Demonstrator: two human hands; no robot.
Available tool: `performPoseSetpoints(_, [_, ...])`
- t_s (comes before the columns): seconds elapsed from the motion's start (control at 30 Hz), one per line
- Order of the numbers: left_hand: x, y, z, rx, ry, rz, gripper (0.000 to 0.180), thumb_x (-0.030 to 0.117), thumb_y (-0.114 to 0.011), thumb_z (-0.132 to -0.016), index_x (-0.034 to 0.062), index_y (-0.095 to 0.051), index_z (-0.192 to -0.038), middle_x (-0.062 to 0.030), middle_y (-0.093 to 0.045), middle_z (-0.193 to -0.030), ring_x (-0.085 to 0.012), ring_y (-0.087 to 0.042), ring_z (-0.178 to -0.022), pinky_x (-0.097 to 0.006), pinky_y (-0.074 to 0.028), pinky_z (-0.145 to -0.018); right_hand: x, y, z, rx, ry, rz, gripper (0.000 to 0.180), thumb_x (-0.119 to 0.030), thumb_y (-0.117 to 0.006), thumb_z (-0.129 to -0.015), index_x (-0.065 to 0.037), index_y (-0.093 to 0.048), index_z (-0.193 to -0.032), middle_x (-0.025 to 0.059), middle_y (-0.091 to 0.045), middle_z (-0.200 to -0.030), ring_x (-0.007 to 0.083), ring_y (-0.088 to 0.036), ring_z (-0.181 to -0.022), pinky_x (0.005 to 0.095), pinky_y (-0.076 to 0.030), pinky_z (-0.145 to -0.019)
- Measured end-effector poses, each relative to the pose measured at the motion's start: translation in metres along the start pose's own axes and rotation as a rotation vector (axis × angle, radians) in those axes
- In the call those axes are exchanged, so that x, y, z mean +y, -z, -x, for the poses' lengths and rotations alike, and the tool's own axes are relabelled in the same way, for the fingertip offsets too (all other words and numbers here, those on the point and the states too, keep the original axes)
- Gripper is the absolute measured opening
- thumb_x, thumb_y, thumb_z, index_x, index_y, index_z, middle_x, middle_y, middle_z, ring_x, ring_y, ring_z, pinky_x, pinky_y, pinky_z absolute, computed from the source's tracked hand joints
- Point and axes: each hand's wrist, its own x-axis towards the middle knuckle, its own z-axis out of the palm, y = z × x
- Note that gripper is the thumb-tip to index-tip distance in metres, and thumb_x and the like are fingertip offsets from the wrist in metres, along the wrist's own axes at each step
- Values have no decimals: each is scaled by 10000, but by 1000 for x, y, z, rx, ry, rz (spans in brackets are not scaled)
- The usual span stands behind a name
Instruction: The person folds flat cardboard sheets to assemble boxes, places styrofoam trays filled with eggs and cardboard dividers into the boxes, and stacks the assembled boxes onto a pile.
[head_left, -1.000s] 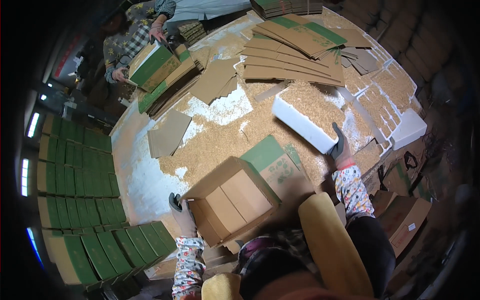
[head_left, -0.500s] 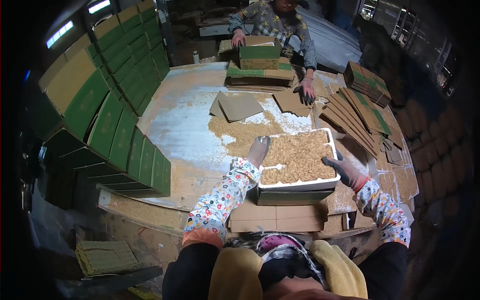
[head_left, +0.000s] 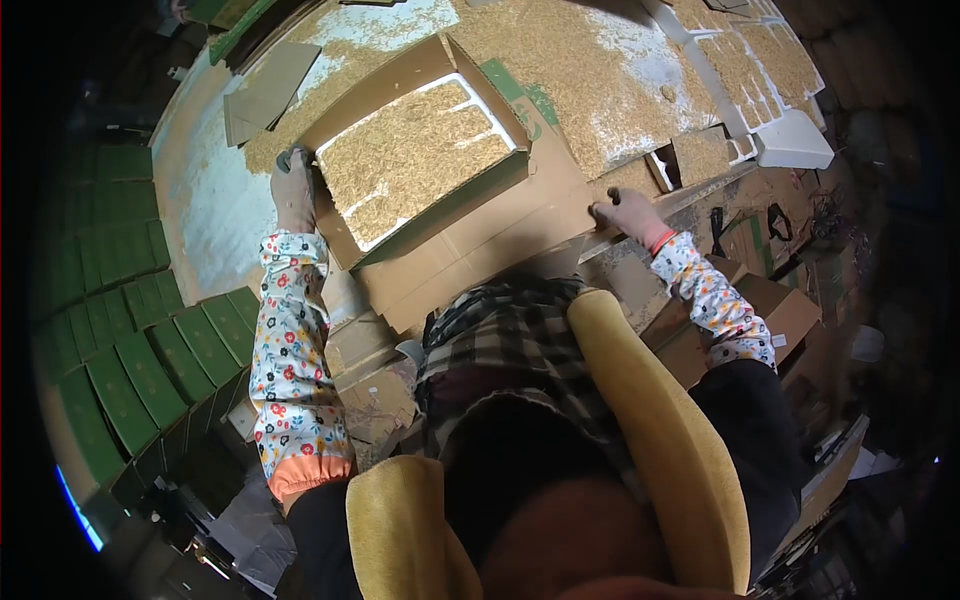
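While the tray [head_left: 490,115] is lying in the box [head_left: 390,88] between my half-curled left hand [head_left: 293,192] and right hand [head_left: 630,213], holds unclear, I'm probably seating it; squaring likely needs both.

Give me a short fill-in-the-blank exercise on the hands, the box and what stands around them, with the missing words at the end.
1. Inside the open cardboard box lies a tray with a ____ rim.
2. The right hand is by the flat cardboard; the hand at the box's wall is the ____ one.
3. The stacked boxes at the picture's left show ____ sides.
4. The sleeves are patterned with ____.

Missing words: white; left; green; flowers.
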Motion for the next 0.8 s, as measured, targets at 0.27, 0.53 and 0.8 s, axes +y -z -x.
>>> performPoseSetpoints(0.27, [-24,20,8,40,74,7,277,242,-536,-927,-18,-627,-960,-106,-658,-856,-191,-589,-771,-312,-457,-727,15,-31,-12,-538,-193,-527,483,-314,-772,-758,49,-598,-1024,87,-637,-868,140,-619,-743,278,-512,-649])
performPoseSetpoints(0.53, [-34,24,6,111,36,-11,209,187,-551,-923,-4,-628,-955,-78,-650,-816,-167,-583,-744,-299,-466,-707,39,-116,0,-639,680,-124,370,-245,-618,-866,-81,-589,-1196,102,-657,-1025,165,-622,-908,264,-481,-827])
performPoseSetpoints(0.8, [15,-7,6,9,81,231,270,232,-577,-898,-26,-610,-970,-145,-647,-853,-215,-586,-778,-346,-464,-715,98,144,-29,268,-37,-465,295,-230,-646,-824,12,-675,-991,129,-681,-768,192,-665,-687,282,-523,-614])
